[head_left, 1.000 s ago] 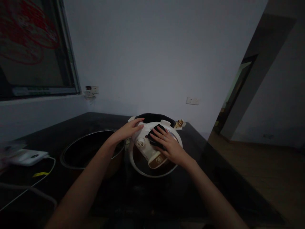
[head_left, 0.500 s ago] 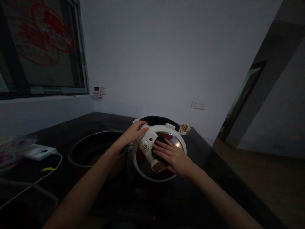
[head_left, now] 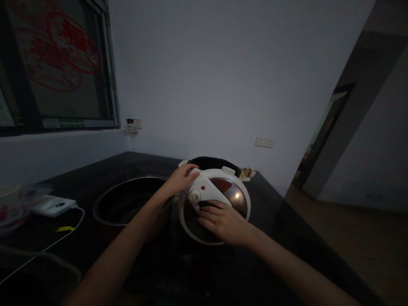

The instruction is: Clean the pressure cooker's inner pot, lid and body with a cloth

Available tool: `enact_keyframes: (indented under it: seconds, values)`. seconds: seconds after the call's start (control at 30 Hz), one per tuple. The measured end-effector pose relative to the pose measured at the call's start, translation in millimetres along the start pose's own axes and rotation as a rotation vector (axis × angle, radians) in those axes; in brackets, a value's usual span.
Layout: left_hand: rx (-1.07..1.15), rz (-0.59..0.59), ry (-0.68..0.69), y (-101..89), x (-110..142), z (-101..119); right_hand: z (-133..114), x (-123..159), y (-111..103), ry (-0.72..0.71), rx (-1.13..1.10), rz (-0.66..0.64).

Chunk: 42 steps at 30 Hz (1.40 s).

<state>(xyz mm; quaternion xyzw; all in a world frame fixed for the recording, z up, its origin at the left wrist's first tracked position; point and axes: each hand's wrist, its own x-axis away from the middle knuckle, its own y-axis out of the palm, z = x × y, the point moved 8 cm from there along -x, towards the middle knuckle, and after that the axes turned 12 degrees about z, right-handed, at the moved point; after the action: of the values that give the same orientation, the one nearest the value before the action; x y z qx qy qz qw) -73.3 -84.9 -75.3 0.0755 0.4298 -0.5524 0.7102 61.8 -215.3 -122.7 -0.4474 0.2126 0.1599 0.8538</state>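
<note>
A round cooker lid (head_left: 234, 193) with a white rim, a white handle bar and a shiny brown dome leans tilted against the black cooker body (head_left: 213, 163) on the dark counter. My left hand (head_left: 180, 179) grips the lid's upper left rim, fingers curled over it. My right hand (head_left: 219, 219) presses a dark cloth (head_left: 204, 205) flat against the lower left part of the lid, just under the handle bar; most of the cloth is hidden under the fingers.
A wide metal pot (head_left: 127, 204) stands left of the lid. A white device (head_left: 52, 205) with a cable lies at the counter's left end. The counter's right edge (head_left: 287, 212) drops to a wooden floor. Wall sockets (head_left: 264, 142) sit behind.
My right hand with the cloth has slid from the upper middle of the lid down and left to its lower part. My left hand stays on the rim.
</note>
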Motion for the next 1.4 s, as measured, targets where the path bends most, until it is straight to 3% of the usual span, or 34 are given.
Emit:
enact_keyframes:
  seconds: [0.1,0.27,0.37,0.53,0.77,0.97,1.17,1.4]
  values:
    - [0.006,0.010,-0.016,-0.5,1.5,-0.8,15.2,16.8,-13.7,0.104,-0.004,0.091]
    - [0.012,0.040,-0.042,-0.8,5.3,-0.8,40.9,42.9,-21.4,0.416,-0.024,0.147]
    - [0.015,0.057,-0.048,-1.1,6.4,-1.0,47.5,36.8,-27.3,0.549,-0.036,0.197]
    - [0.010,0.059,-0.065,-0.8,6.5,-2.1,56.6,8.2,-46.8,0.723,0.101,0.447]
    - [-0.008,0.041,-0.064,-1.5,4.6,1.0,16.0,-17.9,12.0,0.740,0.325,0.204]
    - [-0.011,0.037,-0.067,-2.0,4.2,1.3,-13.7,-8.3,20.2,0.710,0.356,0.164]
    - [0.006,0.051,-0.087,-2.0,5.4,-1.5,-34.8,2.2,37.9,0.495,0.286,0.110]
    - [0.027,-0.020,-0.105,-2.2,-1.9,-4.6,-31.2,-13.8,55.5,0.241,0.250,-0.011]
